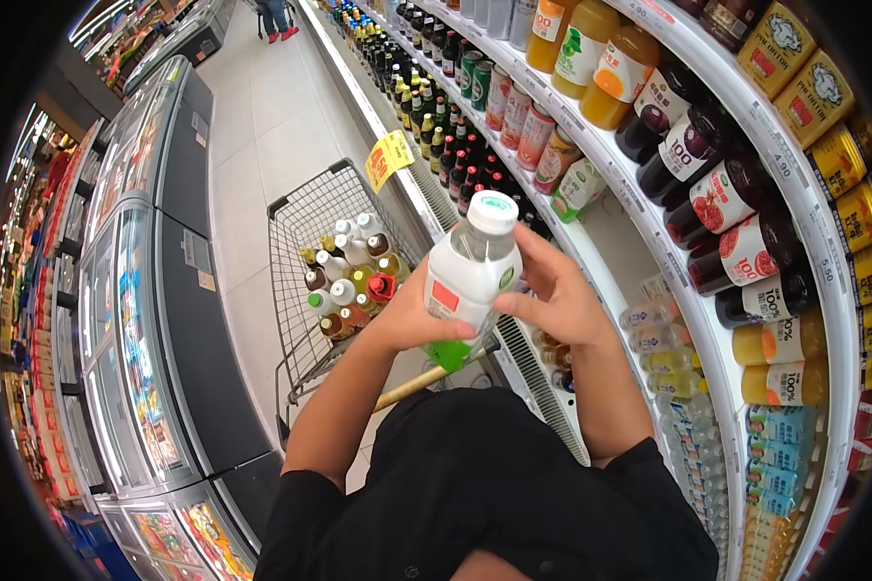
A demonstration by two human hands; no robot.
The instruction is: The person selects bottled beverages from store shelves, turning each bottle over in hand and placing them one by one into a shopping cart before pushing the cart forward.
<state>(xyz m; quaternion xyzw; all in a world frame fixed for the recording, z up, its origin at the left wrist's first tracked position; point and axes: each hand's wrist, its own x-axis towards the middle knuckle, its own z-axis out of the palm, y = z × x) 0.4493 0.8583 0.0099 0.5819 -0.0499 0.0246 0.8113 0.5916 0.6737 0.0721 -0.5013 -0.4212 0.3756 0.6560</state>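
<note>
Between both hands is a drink bottle point(468, 276) with a white cap, a white label bearing a red patch, and a green lower part. It tilts slightly, cap toward the top of the view. My left hand point(419, 315) is closed round its lower left side, the thumb lying across the front. On the other side my right hand point(557, 290) grips the bottle, thumb at the label and fingers partly hidden behind it. Just beyond my left hand stands a wire shopping cart point(295, 228) with several bottles point(354, 266) upright inside.
Curved shelves point(746, 126) of juice bottles, cans and cartons rise on the right. A yellow price tag point(389, 160) sticks out from the shelf edge. Freezer cabinets point(179, 261) line the left of the tiled aisle point(252, 107). Far ahead, a person point(275, 17) in red shoes stands.
</note>
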